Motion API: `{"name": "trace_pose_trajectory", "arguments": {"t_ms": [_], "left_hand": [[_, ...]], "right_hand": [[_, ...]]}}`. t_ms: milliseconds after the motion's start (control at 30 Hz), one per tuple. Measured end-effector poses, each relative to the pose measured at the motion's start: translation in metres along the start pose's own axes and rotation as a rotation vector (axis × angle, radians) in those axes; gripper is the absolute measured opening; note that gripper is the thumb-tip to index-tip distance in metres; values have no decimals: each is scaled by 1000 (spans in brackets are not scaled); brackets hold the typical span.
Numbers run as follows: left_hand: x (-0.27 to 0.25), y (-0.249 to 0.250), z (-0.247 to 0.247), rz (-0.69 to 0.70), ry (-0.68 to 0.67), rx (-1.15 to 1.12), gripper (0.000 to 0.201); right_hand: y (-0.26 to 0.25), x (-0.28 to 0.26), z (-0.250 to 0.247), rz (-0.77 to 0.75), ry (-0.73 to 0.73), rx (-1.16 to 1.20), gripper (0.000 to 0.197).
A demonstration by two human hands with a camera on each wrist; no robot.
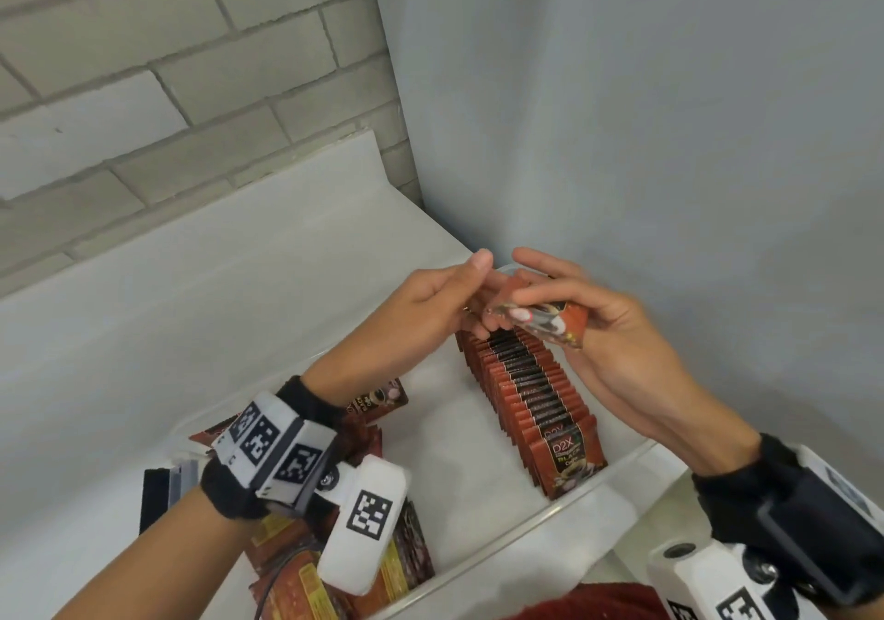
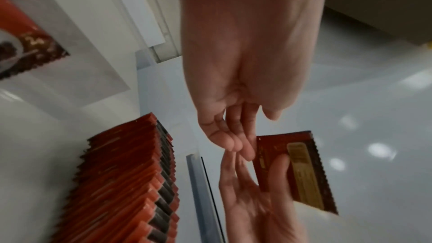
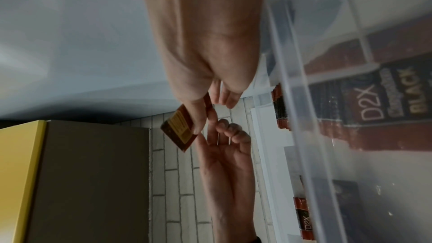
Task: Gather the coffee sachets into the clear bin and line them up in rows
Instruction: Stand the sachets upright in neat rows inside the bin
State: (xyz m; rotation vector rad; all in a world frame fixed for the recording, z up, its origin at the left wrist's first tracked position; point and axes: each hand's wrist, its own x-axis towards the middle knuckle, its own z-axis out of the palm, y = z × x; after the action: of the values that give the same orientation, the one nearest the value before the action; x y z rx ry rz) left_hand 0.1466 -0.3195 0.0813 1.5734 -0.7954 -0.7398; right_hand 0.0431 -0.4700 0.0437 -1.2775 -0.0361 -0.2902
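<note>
Right hand [image 1: 617, 332] pinches one red sachet [image 1: 550, 320] above the sachet row [image 1: 531, 390]; left hand [image 1: 421, 308], fingers relaxed, sits just beside it.
</note>
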Motion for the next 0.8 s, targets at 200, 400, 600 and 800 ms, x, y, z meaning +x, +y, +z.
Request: {"name": "trace_pose_trajectory", "arguments": {"t_ms": [200,400,600,800], "left_hand": [[0,1,-2,-35,83,-29,36],[-5,7,-5,57,189,26,16],[-9,17,-3,119,214,86,10],[-8,23,3,65,140,150,15]], "right_hand": [[0,-1,1,50,18,42,36],[-13,1,0,186,203,109,28],[-25,-3,3,229,158,-77,51],[-45,-2,-4,156,26,-410,17]]}}
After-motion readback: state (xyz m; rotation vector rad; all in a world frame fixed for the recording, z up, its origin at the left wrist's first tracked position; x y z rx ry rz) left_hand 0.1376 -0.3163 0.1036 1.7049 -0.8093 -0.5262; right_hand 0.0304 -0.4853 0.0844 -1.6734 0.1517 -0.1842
